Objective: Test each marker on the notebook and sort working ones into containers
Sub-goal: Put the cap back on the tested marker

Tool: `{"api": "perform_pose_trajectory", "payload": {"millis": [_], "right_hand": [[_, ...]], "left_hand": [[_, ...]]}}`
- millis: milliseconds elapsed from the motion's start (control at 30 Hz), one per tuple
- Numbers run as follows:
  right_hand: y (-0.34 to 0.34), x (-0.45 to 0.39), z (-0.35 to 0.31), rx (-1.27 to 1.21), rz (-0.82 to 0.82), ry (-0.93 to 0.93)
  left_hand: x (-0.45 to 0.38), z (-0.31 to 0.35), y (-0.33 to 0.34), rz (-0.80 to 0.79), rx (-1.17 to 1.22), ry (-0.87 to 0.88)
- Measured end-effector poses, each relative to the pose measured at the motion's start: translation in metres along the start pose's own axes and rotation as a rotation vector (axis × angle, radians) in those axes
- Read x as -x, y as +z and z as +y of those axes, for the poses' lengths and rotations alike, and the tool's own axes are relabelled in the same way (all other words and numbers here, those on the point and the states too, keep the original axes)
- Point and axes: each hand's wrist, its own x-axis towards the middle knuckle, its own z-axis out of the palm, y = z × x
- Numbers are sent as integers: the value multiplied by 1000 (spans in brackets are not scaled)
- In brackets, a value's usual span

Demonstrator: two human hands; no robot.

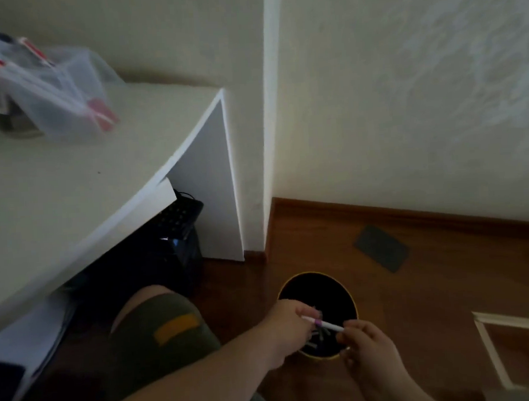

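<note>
A white marker (326, 324) with a purple band is held over a round black bin (318, 289) with a yellow rim on the wooden floor. My left hand (289, 324) pinches one end of the marker. My right hand (366, 345) pinches the other end. Several more markers lie inside the bin, dim in the dark. A clear plastic bag (52, 88) with red-capped markers lies on the white desk (72, 179) at the upper left. No notebook is in view.
A black keyboard (178, 214) sits under the desk edge. My knee in dark green shorts (163, 331) is left of the bin. A dark floor plate (380, 248) and a white frame (492, 357) lie on the floor at right. A wall corner stands behind.
</note>
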Motion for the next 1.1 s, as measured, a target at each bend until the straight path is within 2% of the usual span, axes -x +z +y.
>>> {"api": "perform_pose_trajectory", "payload": {"millis": [100,200,333,433,567,633,733,867,1000,1100], "right_hand": [[0,-10,-4,-9,-13,39],[15,-9,-23,2,-82,48],[74,26,-65,-14,-180,-75],[136,84,-117,-28,-364,-223],[230,183,-179,-98,-679,-489],[284,229,-193,-59,-856,-593],[378,268,-187,69,-1082,-668],[499,304,-150,333,-1221,-689],[582,312,-115,539,-1215,-828],[611,299,-103,574,-1140,-941]], "left_hand": [[-11,1,-6,-36,-9,-24],[-11,9,-30,39,-31,-18],[30,41,-77,123,13,149],[94,75,-120,186,74,373],[201,104,-216,469,109,708],[252,99,-271,642,79,751],[308,59,-348,926,104,681],[342,-39,-436,1189,205,458],[354,-114,-499,1372,206,277],[353,-142,-540,1498,8,137]]}}
